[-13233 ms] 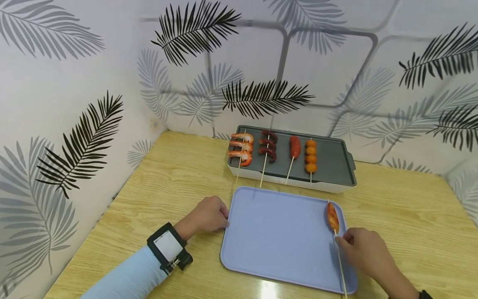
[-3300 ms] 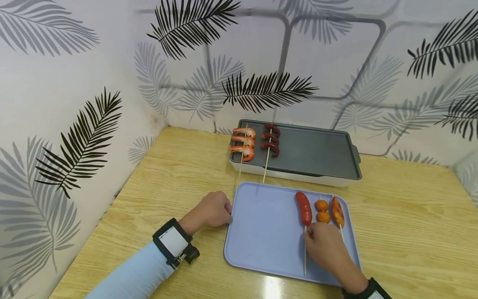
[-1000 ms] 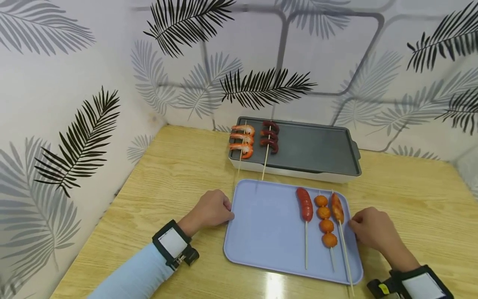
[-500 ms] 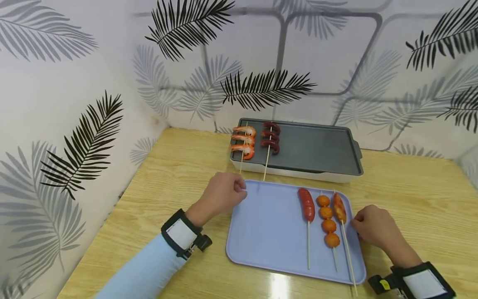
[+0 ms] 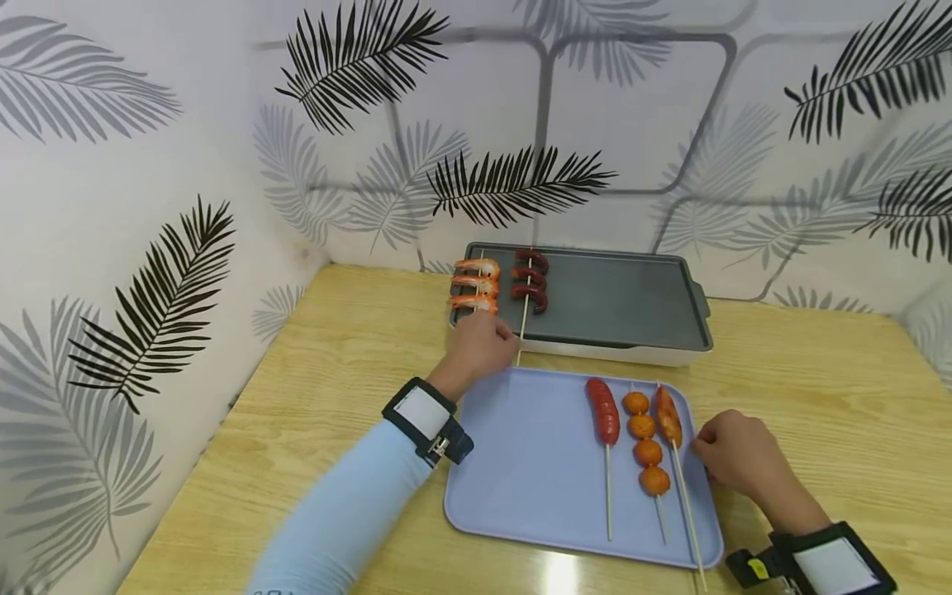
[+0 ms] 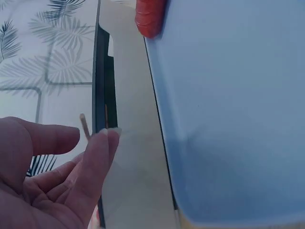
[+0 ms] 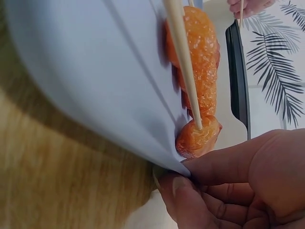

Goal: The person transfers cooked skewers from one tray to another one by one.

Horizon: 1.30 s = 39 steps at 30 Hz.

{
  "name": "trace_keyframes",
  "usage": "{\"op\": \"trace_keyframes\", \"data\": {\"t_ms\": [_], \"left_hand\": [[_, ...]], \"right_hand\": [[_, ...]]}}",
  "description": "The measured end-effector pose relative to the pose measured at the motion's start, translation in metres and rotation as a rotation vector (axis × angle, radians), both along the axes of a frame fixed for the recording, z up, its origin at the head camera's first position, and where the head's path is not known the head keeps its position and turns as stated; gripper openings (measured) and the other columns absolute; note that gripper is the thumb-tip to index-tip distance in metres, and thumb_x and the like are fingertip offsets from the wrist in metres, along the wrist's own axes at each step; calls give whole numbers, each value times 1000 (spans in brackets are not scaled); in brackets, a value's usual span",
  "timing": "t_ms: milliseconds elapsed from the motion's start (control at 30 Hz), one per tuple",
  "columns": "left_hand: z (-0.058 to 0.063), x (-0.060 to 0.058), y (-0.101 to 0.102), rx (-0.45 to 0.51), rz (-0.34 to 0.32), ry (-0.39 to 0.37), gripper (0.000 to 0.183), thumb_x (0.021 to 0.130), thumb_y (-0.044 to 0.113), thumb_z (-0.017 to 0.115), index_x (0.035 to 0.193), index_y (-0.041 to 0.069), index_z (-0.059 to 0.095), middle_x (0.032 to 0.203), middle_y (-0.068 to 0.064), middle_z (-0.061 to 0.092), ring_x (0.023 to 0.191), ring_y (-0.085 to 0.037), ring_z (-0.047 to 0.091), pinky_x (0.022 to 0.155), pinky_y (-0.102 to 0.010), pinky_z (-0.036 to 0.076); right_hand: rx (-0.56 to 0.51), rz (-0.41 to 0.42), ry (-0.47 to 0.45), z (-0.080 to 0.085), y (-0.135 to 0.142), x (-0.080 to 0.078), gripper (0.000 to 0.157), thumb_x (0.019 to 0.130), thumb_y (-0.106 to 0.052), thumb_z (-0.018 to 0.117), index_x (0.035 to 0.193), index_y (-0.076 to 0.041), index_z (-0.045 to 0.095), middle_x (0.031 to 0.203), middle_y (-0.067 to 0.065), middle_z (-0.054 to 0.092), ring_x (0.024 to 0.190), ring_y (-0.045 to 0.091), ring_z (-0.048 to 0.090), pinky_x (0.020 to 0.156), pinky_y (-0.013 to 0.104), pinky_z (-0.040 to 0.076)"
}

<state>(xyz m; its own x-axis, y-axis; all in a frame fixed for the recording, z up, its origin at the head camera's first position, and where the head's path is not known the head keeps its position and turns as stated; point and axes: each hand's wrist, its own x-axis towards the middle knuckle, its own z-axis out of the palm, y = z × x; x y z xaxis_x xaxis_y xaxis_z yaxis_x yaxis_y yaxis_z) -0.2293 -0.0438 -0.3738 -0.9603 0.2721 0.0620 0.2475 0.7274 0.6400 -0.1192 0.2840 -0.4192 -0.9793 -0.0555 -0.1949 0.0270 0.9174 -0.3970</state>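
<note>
My left hand (image 5: 479, 343) is at the front edge of the dark grill plate (image 5: 617, 297), thumb and fingers apart. In the left wrist view a thin stick end (image 6: 84, 125) shows between thumb and fingertips. Beside that hand lie a shrimp skewer (image 5: 476, 285), its stick hidden by the hand, and a skewer of dark red curled pieces (image 5: 535, 295). My right hand (image 5: 736, 450) pinches the right rim of the blue-grey tray (image 5: 535, 471). On the tray lie a red sausage skewer (image 5: 604, 409), a skewer of orange balls (image 5: 641, 427) and a long orange-brown skewer (image 5: 669, 421).
The tray stands on a wooden table (image 5: 342, 347) just in front of the grill's white base (image 5: 654, 355). A leaf-patterned wall (image 5: 357, 215) closes off the back and left. One skewer's stick end overhangs the tray's front edge.
The ball and sausage skewers have moved from grill to tray. The right hand has returned to the tray's right rim. My left hand has left the tray's left rim and reached the grill.
</note>
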Motion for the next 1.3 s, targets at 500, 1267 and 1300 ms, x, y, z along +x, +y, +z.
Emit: {"op": "trace_keyframes", "data": {"t_ms": [500, 1267, 1300], "left_hand": [[-10, -12, 11, 372, 76, -423, 16, 87, 3, 70, 101, -4, 71, 79, -9, 71, 60, -7, 63, 57, -19, 51], [2, 22, 9, 542, -7, -575, 15, 89, -1, 66, 104, -6, 65, 87, -13, 72, 71, -15, 69, 66, -25, 56], [4, 28, 7, 544, -19, -576, 15, 90, 0, 66, 104, -6, 65, 87, -13, 72, 72, -16, 70, 66, -26, 56]], "right_hand": [[1, -10, -17, -1, 2, -2, 21, 88, -11, 61, 69, -4, 68, 55, -1, 55, 51, 15, 52, 49, 31, 41], [14, -30, -8, 0, 0, -1, 19, 87, -10, 61, 72, -2, 70, 56, 0, 54, 53, 16, 51, 50, 31, 41], [14, -27, -5, 0, 0, -1, 19, 87, -10, 61, 72, -2, 70, 56, 0, 54, 53, 16, 51, 49, 31, 40]]}}
